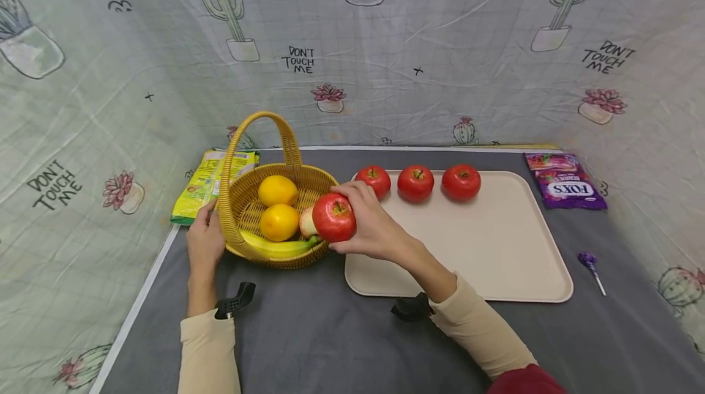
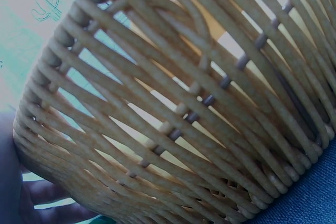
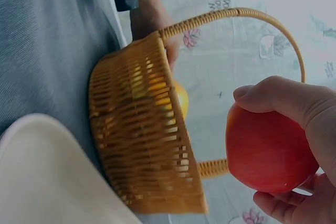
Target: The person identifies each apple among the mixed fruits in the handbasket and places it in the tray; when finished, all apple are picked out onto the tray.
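Observation:
My right hand (image 1: 371, 221) grips a red apple (image 1: 334, 217) above the right rim of a yellow wicker basket (image 1: 294, 263). In the right wrist view, the thumb lies over one side of the apple (image 3: 270, 150) and fingers curl beneath it. My left hand (image 1: 205, 241) holds the basket's left side, near the foot of its arched handle; in the left wrist view the weave (image 2: 173, 119) hides much of that hand. Inside the basket are two lemons (image 1: 278, 222), a banana (image 1: 281, 248) and a pale reddish fruit (image 1: 307, 223), partly hidden behind the held apple.
A beige tray (image 1: 468, 247) stands right of the basket, with three red apples (image 1: 415, 183) along its back edge. A green-yellow packet (image 1: 206, 181) lies behind the basket's left side. Far right are a purple Fox's packet (image 1: 567, 181) and a lollipop (image 1: 589, 264).

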The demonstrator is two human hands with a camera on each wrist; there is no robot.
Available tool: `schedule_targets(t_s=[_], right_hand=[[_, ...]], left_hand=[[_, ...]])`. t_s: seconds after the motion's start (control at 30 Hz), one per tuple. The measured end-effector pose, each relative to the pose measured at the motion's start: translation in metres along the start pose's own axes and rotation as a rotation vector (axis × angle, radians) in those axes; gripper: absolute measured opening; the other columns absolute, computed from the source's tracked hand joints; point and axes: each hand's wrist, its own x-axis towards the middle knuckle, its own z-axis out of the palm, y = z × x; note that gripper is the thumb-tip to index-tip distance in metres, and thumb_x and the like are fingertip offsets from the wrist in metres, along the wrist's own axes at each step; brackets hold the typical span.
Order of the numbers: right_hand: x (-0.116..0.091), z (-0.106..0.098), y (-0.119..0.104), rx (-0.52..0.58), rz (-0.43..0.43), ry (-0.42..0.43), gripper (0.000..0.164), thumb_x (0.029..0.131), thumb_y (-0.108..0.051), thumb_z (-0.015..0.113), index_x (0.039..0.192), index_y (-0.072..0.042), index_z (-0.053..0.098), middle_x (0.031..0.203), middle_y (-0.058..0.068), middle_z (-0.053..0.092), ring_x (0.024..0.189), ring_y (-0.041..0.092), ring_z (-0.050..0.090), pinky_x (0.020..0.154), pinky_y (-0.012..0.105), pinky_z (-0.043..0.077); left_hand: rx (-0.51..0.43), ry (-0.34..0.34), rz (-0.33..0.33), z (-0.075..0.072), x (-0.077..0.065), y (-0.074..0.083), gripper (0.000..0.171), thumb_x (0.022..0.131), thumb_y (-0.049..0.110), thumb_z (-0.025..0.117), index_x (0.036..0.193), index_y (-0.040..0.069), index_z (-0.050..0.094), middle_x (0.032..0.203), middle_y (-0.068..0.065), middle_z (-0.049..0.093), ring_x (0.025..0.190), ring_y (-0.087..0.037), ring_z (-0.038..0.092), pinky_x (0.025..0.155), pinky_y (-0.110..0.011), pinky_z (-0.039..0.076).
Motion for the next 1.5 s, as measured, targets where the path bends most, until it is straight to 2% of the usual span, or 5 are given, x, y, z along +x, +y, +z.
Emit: schedule_targets(t_s=[0.2, 0.6, 0.97, 1.2, 1.5], right_hand=[[-0.014, -0.013, 0.013, 0.002, 0.020, 0.047, 0.090, 0.067, -0.026, 0.090, 0.143, -0.013, 0.044, 0.139, 0.006, 0.044, 0.132, 0.023, 0.041, 0.097, 0.047, 0.053], [-0.023, -0.045, 0.039, -0.047, 0.113, 0.129, 0.091, 0.069, -0.029, 0.089, 0.145, -0.013, 0.042, 0.140, 0.008, 0.050, 0.129, 0.027, 0.044, 0.099, 0.053, 0.050], [-0.034, -0.092, 0.069, 0.036, 0.291, 0.315, 0.094, 0.074, -0.038, 0.088, 0.150, -0.020, 0.036, 0.145, 0.013, 0.042, 0.130, 0.031, 0.047, 0.099, 0.057, 0.050], [-0.053, -0.127, 0.090, 0.085, 0.368, 0.480, 0.093, 0.081, -0.027, 0.081, 0.155, -0.017, 0.026, 0.150, 0.016, 0.034, 0.137, 0.034, 0.040, 0.106, 0.062, 0.043], [-0.086, -0.163, 0.127, 0.044, 0.623, 0.607, 0.103, 0.080, -0.024, 0.082, 0.158, -0.015, 0.016, 0.158, 0.015, 0.026, 0.144, 0.037, 0.032, 0.108, 0.062, 0.040]], left_hand=[[-0.020, 0.004, -0.011, 0.001, 0.000, 0.003, 0.055, 0.106, 0.046, 0.030, 0.151, 0.018, 0.047, 0.139, -0.021, 0.060, 0.123, -0.040, 0.058, 0.103, -0.055, 0.043], [-0.016, -0.007, -0.037, 0.005, 0.001, 0.004, 0.056, 0.106, 0.047, 0.030, 0.152, 0.019, 0.046, 0.140, -0.021, 0.059, 0.123, -0.039, 0.057, 0.104, -0.055, 0.042], [-0.009, -0.008, -0.038, 0.008, 0.003, 0.006, 0.057, 0.106, 0.047, 0.030, 0.151, 0.018, 0.046, 0.139, -0.021, 0.060, 0.121, -0.038, 0.057, 0.103, -0.054, 0.042], [-0.012, -0.007, -0.037, 0.009, 0.001, 0.004, 0.057, 0.105, 0.048, 0.030, 0.151, 0.018, 0.047, 0.139, -0.020, 0.060, 0.121, -0.037, 0.058, 0.101, -0.053, 0.043], [-0.025, 0.002, -0.033, 0.003, 0.002, 0.001, 0.055, 0.106, 0.044, 0.029, 0.150, 0.017, 0.047, 0.144, -0.018, 0.057, 0.131, -0.038, 0.054, 0.108, -0.055, 0.040]])
